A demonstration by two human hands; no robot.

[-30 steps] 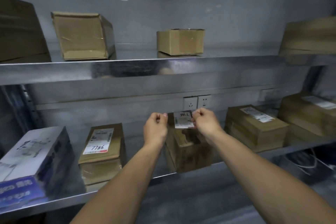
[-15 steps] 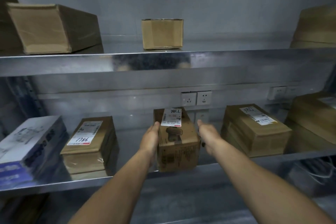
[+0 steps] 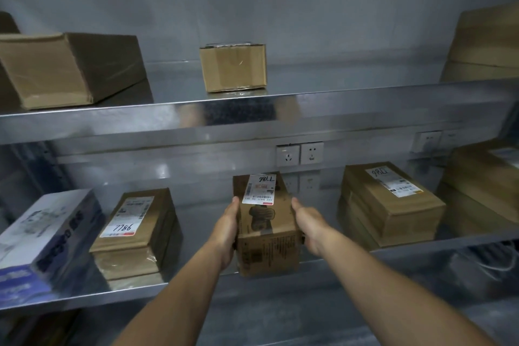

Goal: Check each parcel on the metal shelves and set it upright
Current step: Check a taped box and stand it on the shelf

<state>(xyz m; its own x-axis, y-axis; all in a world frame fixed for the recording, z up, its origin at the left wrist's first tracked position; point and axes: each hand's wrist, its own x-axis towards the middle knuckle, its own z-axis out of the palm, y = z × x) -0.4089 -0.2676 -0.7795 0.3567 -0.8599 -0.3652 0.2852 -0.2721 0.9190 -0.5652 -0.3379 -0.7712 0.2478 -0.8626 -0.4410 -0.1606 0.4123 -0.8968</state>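
Nearest to me, two bare forearms reach in toward the lower shelf (image 3: pixel 196 233). The left hand (image 3: pixel 224 230) lies flat against the left side of a brown parcel (image 3: pixel 266 236). The right hand (image 3: pixel 309 222) lies flat against its right side, thumb along the top edge. Both are spread and pressing, with the parcel squeezed between them; whether any fingertips hook underneath I cannot tell.

The parcel stands right at the shelf's front lip, its long side running away from the person. The white label (image 3: pixel 259 188) on its top reads upside down from here. It looks about level, so I'd say the step in hand is seating this one squarely. The next move would call for easing it back from the lip, letting go once it sits firm, then turning to a neighbour.

Just left of it, apart, sits a stacked parcel marked 7786 (image 3: pixel 134 233), and beyond that a white and blue box (image 3: pixel 42 239). To the right, well apart, is another labelled stack (image 3: pixel 390 205). Behind on the wall are two sockets (image 3: pixel 299 153).

Above, the upper shelf (image 3: pixel 365 109) carries a small carton (image 3: pixel 233 67) in the middle. A long carton (image 3: pixel 67 67) lies at its left end, likely a later candidate for righting.
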